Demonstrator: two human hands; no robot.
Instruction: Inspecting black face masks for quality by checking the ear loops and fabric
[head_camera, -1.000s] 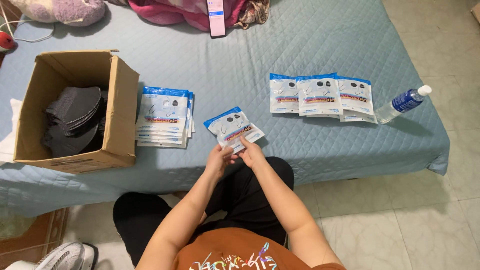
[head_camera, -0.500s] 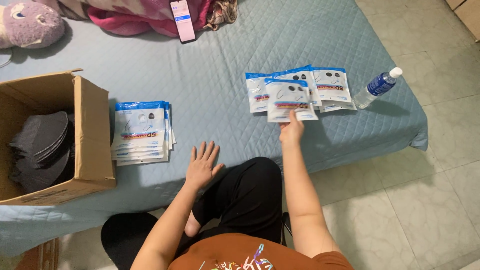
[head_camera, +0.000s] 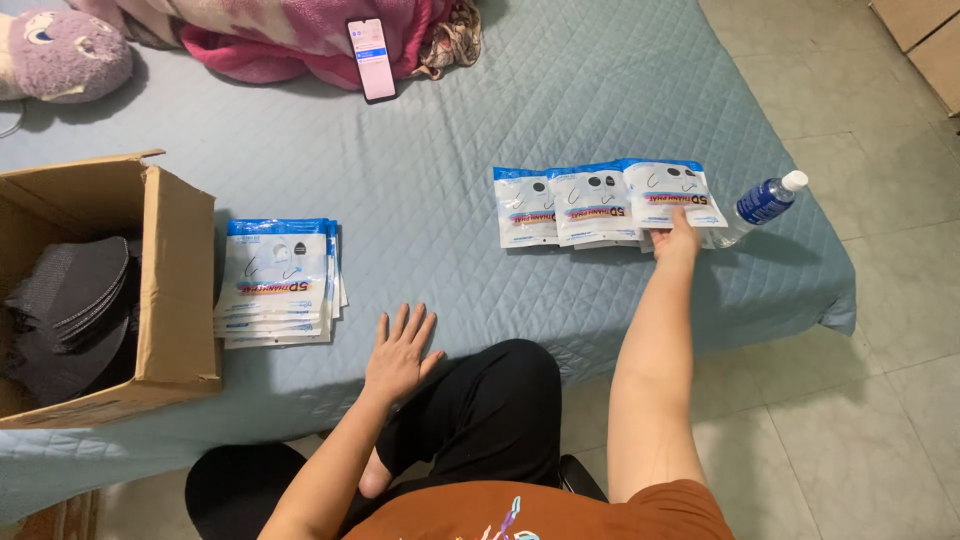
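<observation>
Since the earlier frame, the right hand (head_camera: 678, 240) has carried the packet (head_camera: 672, 194) rightward to the end of the row of packets (head_camera: 565, 205) near the bed's (head_camera: 500, 120) right edge, fingers gripping its lower edge. Toward the left edge, a cardboard box (head_camera: 165, 290) and stack of packets (head_camera: 280, 280) are sitting. The left hand (head_camera: 398, 355) is lying flat, fingers spread, at the near edge.

I'm looking at a home bedroom: a bed under a quilted blue bedspread (head_camera: 560, 110), a rumpled pink blanket (head_camera: 290, 40) at the far edge, a purple plush toy (head_camera: 62, 55) far left, and pale tiled floor (head_camera: 880, 400) on the right.
</observation>
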